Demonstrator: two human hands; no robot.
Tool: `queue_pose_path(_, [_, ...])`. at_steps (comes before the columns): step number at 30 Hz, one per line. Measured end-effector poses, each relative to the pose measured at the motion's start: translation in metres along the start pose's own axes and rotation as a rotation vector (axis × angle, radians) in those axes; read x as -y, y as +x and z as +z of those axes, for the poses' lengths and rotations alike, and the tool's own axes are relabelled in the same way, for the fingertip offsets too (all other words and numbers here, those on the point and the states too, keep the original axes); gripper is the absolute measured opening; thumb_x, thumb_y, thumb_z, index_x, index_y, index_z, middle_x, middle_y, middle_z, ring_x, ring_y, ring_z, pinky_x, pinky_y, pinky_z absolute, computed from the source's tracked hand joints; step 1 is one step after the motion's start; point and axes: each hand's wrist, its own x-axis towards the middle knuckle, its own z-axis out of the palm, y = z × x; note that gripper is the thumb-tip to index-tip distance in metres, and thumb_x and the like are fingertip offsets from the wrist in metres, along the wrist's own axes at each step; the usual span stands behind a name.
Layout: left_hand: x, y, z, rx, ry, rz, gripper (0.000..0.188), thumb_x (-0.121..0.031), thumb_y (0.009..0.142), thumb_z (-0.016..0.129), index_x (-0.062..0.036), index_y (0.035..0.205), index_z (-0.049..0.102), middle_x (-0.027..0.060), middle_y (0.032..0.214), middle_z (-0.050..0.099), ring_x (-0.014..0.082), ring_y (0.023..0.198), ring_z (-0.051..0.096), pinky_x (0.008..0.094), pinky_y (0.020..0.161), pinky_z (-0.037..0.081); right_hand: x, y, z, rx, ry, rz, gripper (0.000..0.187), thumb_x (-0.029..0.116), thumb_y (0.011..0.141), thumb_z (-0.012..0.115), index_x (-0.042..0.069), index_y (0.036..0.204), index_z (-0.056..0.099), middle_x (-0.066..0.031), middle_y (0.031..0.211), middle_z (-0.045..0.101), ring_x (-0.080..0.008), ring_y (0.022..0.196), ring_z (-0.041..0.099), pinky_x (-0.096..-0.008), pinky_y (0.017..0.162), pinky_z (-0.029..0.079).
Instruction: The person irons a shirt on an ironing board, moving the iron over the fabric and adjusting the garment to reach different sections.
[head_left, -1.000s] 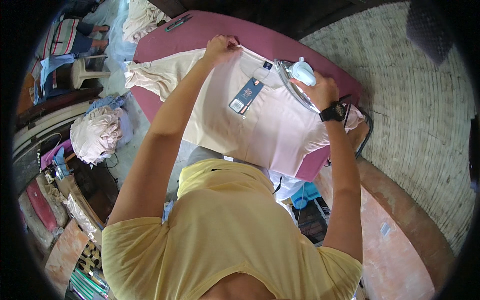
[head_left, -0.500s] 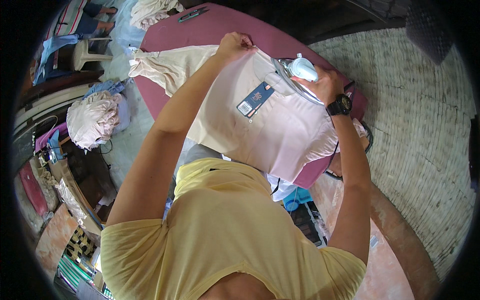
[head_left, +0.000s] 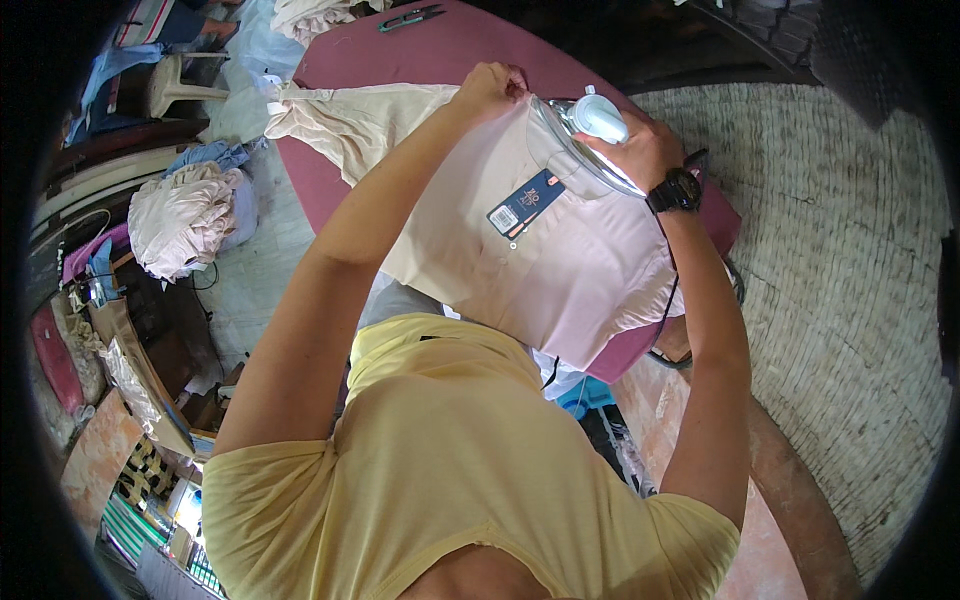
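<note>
A pale cream-pink shirt lies spread on a maroon ironing board, its buttoned front up. From its front hangs a dark blue paper tag. At the far edge of the cloth, by the collar, my left hand is closed in a pinch on the shirt. My right hand, with a black watch on the wrist, grips a clothes iron with a pale blue-white handle and a shiny base. The iron rests on the collar area, close to my left fingers; most of its soleplate is hidden.
Green-handled thread snips lie on the board's far end. To the left, a heap of crumpled pale clothes sits on the floor, near a plastic chair. A black cord runs beside my right forearm.
The iron has slid a little over the collar toward my left hand. My left hand keeps its pinch on the shirt. The whole view has shifted slightly.
</note>
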Motion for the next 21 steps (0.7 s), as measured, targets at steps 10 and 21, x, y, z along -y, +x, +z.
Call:
queue_pose_path(10, [0.030, 0.008, 0.022, -0.094, 0.098, 0.076, 0.017, -0.015, 0.091, 0.049, -0.0050, 0.097, 0.061, 0.0138, 0.096, 0.067, 0.0368, 0.093, 0.061, 0.0443, 0.084, 0.048, 0.008, 0.011, -0.002, 0.067, 0.041, -0.026, 0.050, 0.055, 0.069, 0.077, 0.008, 0.084, 0.071, -0.0136, 0.074, 0.069, -0.0325, 0.068, 0.068, -0.0407, 0.059, 0.054])
queue_pose_path(21, [0.037, 0.008, 0.020, -0.074, -0.001, 0.022, 0.017, -0.012, 0.087, 0.050, -0.0059, 0.101, 0.058, 0.0152, 0.097, 0.067, 0.0373, 0.091, 0.062, 0.0435, 0.079, 0.050, -0.005, 0.014, 0.007, 0.184, -0.070, 0.044, 0.060, 0.065, 0.069, 0.070, 0.014, 0.099, 0.072, -0.0200, 0.084, 0.069, -0.0351, 0.082, 0.068, -0.0430, 0.074, 0.056])
